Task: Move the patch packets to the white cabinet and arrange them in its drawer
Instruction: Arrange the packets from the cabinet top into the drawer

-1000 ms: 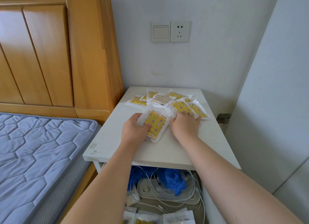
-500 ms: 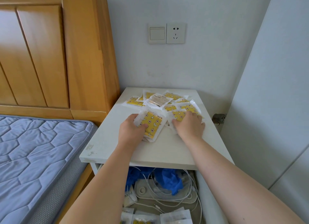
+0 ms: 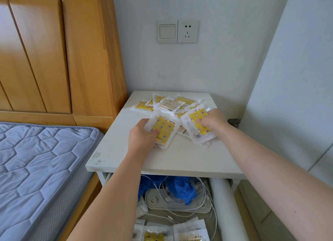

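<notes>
left hand: thumb lies on top of a stack of yellow patch packets, and the fingers curl round the stack's left edge, gripping it. the stack's lower end rests on the top of the white cabinet.

right hand: thumb presses on the printed face of a second bundle of packets, pinching it against the fingers behind. this bundle is tilted, with its lower edge near the cabinet top.

loose packets lie overlapping at the back of the cabinet top, near the wall.

the drawer below stands open. it holds a blue cloth, a white power strip with cables, and further packets at its front.

a bed mattress lies left of the cabinet.
</notes>
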The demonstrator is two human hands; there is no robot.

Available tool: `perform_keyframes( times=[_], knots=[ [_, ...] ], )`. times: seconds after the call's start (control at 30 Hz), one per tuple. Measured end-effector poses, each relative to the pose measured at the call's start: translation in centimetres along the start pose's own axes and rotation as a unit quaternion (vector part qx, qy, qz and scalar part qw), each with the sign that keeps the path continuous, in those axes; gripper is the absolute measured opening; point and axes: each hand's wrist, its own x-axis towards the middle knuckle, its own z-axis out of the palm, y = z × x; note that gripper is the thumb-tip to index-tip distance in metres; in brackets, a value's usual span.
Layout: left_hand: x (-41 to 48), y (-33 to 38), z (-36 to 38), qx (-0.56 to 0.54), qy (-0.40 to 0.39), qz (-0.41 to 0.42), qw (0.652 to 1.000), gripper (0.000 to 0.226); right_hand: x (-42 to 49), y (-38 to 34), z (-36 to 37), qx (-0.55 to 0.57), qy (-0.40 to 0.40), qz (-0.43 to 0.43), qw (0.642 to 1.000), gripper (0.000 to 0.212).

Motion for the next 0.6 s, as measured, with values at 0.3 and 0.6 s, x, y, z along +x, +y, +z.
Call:
perform_keyframes(
  times=[0.3,0.6],
  knots=[
    [0.2,-0.2,0.0,0.001,-0.003,0.005,1.0,0.039,2.0,0.6,-1.7,-0.11,0.059,0.049,0.991,0.031],
    [0.2,-0.2,0.1,0.002,-0.002,0.006,1.0,0.039,3.1,-0.2,-1.6,-0.128,-0.02,0.048,0.99,0.065]
  ],
)
